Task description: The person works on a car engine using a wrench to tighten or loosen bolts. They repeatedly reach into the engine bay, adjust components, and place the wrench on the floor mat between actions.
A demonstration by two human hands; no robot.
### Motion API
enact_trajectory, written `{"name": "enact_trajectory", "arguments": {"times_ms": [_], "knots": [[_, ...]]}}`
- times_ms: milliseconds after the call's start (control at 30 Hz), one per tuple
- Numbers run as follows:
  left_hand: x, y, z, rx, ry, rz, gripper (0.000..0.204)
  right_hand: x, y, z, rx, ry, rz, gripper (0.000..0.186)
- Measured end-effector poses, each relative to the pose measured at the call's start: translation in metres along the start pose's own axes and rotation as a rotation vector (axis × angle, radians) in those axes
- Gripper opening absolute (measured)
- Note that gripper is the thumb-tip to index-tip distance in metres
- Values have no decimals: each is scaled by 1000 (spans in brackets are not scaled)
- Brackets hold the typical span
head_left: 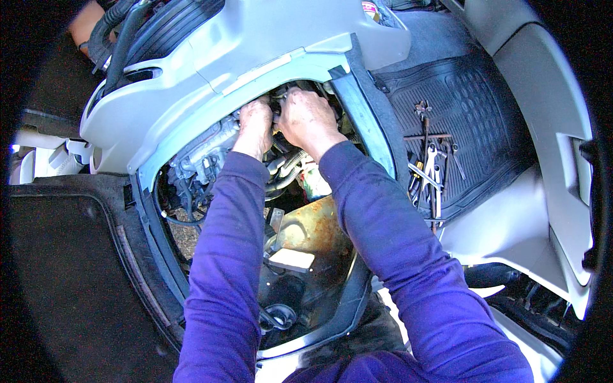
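Observation:
Both my arms, in purple sleeves, reach into an opening in a vehicle's cabin floor with engine parts below. My left hand [256, 124] is closed at the far edge of the opening, its fingertips hidden among dark parts. Close beside it, my right hand [309, 121] is curled into a grip with its knuckles up. What either hand holds is hidden. A grey metal engine casing [205, 156] lies left of my left hand. Ribbed hoses [288, 171] run below my hands, next to a light-coloured container [313, 181].
Several wrenches [433, 167] and other hand tools lie on a black rubber mat [476, 96] at the right. Grey trim [159, 124] borders the opening. A stained metal cover [313, 223] sits nearer me. At far left is a dark carpeted panel [64, 255]; bare skin [84, 27] shows at upper left.

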State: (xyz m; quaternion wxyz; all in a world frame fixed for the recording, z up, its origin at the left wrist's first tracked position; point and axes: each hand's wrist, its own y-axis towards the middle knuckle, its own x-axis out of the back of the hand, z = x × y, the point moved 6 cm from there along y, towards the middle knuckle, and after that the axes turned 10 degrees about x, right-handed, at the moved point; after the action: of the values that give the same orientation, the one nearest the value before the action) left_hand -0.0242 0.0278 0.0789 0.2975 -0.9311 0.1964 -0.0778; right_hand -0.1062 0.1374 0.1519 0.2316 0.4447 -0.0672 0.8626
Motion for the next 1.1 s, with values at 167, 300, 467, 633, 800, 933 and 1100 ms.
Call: {"name": "enact_trajectory", "arguments": {"times_ms": [167,300,467,633,800,933,1100], "knots": [[1,2,-5,35,128,123,15,-9,-10,1,-105,-219,440,33],[5,4,-12,-186,431,29,29,-6,5,4,-120,-176,270,34],[-2,-10,-10,-192,367,37,33,-4,15,7,94,-100,-150,33],[1,-26,-18,-176,246,34,27,-6,6,6,89,-37,-63,32],[0,-10,-5,87,218,142,25,-13,-10,-3,-97,-285,386,33],[1,-6,-7,-26,332,165,24,-10,4,3,-69,-277,171,32],[3,-8,-2,-55,265,168,26,0,15,10,214,-119,-249,33]]}}
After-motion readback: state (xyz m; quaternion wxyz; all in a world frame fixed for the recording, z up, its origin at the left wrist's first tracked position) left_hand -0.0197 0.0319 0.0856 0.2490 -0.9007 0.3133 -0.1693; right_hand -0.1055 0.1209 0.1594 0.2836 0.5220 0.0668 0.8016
